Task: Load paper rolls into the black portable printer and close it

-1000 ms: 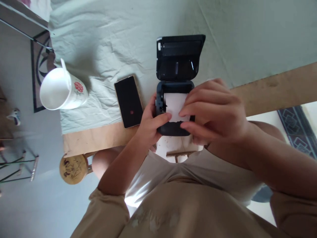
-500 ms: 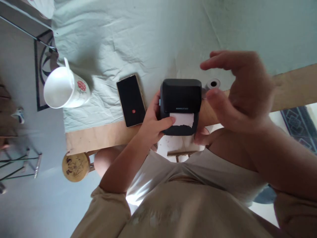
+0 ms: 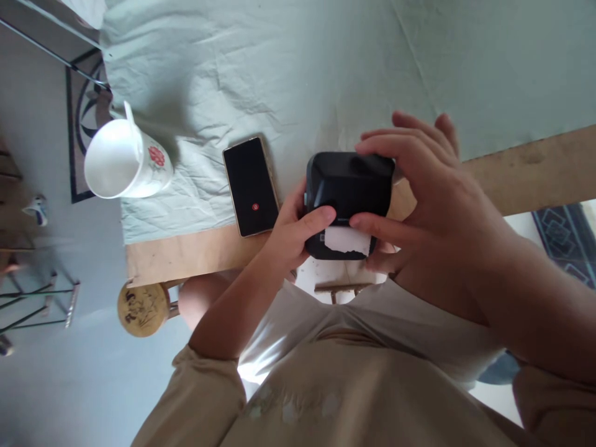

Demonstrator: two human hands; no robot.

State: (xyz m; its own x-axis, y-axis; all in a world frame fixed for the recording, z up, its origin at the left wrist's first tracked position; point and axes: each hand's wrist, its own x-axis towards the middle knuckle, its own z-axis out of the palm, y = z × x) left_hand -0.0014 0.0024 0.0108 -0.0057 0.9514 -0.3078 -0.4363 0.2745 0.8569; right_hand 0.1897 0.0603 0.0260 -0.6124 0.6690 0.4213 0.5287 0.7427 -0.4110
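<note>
A small black label printer (image 3: 351,183) is held over the table's front edge, with a torn strip of white paper (image 3: 347,241) sticking out of its slot. My left hand (image 3: 294,226) is closed round the printer's left side, its thumb lying on the front face just above the paper. On the other side, my right hand (image 3: 421,189) grips the printer, thumb low near the paper and index finger over the top edge. Its other fingers are raised off the printer. The paper roll seen earlier on the right is hidden behind this hand.
Left of the printer a phone (image 3: 251,186) with a dark screen lies on the pale green cloth (image 3: 288,81). A white mug (image 3: 128,158) with a red flower stands near the table's left edge. Below that corner is a round wooden stool (image 3: 143,308).
My right hand has come in from the right and closed on the printer. My left thumb has moved up off the paper onto the printer's face. The printer has shifted slightly right.
</note>
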